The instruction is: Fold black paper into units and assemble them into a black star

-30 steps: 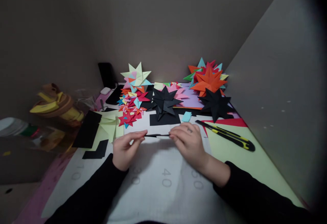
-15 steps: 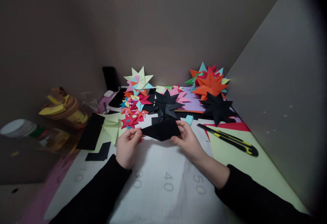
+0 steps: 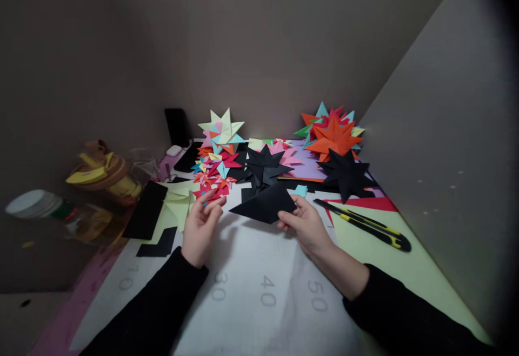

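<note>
A folded piece of black paper [image 3: 263,205], kite-like with a sharp point to the left, is held above the white mat [image 3: 243,312]. My right hand [image 3: 306,223] pinches its right end between thumb and fingers. Just left of the paper's point, my left hand [image 3: 203,229] is apart from it, fingers loosely spread and holding nothing. Behind the paper stands a black paper star [image 3: 265,165], partly covered by it. Left of my left hand lie a black paper sheet [image 3: 146,211], pale yellow paper [image 3: 177,204] and an L-shaped black scrap [image 3: 159,242].
A yellow-black utility knife [image 3: 365,225] lies on pale green paper [image 3: 409,280] at right. Orange [image 3: 334,138] and black stars [image 3: 344,175] are piled behind it. A bottle [image 3: 44,205] and brown-yellow cup [image 3: 107,175] stand left. A phone [image 3: 177,127] leans at the wall.
My left hand has let go of the paper's left point and opened. The black paper, still in my right hand, has shifted slightly right and tilted.
</note>
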A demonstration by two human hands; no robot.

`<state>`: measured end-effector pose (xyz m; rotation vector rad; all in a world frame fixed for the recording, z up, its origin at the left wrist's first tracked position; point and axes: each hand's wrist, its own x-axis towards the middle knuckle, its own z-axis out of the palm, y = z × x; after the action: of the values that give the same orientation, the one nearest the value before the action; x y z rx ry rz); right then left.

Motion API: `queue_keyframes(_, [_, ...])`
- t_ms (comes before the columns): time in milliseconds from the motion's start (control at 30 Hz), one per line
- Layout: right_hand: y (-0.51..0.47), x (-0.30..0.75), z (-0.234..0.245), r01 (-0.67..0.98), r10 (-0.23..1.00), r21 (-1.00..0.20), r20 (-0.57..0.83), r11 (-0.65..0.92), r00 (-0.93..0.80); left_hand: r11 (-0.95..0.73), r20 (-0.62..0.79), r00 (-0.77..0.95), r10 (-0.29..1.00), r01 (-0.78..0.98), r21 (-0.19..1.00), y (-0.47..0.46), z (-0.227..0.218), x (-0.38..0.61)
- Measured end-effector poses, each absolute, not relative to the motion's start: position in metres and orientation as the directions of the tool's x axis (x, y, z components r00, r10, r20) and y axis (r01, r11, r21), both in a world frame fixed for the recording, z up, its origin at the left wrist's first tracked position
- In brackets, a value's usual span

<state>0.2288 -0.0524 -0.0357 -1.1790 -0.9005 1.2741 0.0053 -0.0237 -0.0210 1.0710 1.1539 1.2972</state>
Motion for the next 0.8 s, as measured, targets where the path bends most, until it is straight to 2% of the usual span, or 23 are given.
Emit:
queue_keyframes(67, [-0.055,0.226,-0.034,-0.195,0.989,-0.976,-0.120,-0.101,0.091,0.039,-0.034,0.093,0.995,-0.058,0.998,-0.026,-0.020,0.008])
queue_keyframes(167, [-0.058,0.220,-0.033,-0.194,0.991,-0.978,-0.098,-0.079,0.090,0.130,-0.150,0.246,0.958,0.096,0.987,-0.032,-0.021,0.012])
queue_keyframes(267, [-0.060,0.213,-0.036,-0.266,0.997,-0.964,0.004,0.023,0.074,0.181,-0.191,0.203,0.960,0.064,0.981,-0.039,-0.023,0.018])
queue_keyframes(333, [-0.062,0.209,-0.040,-0.254,0.999,-0.967,0.030,0.025,-0.013,0.222,-0.217,0.163,0.962,-0.009,0.975,-0.046,-0.024,0.024])
queue_keyframes(400, [-0.064,0.205,-0.041,-0.159,0.997,-0.987,-0.007,-0.019,-0.073,0.249,-0.240,0.195,0.951,-0.023,0.968,-0.052,-0.026,0.029])
queue_keyframes(500, [-0.069,0.203,-0.041,-0.051,0.997,-0.996,-0.071,-0.073,-0.037,0.242,-0.237,0.288,0.928,0.019,0.970,-0.059,-0.029,0.033])
queue_keyframes(667, [-0.069,0.207,-0.036,-0.091,0.984,-0.981,-0.176,-0.172,0.038,0.270,-0.261,0.313,0.913,0.014,0.963,-0.057,-0.028,0.028])
queue_keyframes(800, [-0.064,0.210,-0.039,-0.173,0.983,-0.974,-0.161,-0.144,0.084,0.310,-0.285,0.296,0.912,-0.041,0.950,-0.053,-0.024,0.023])
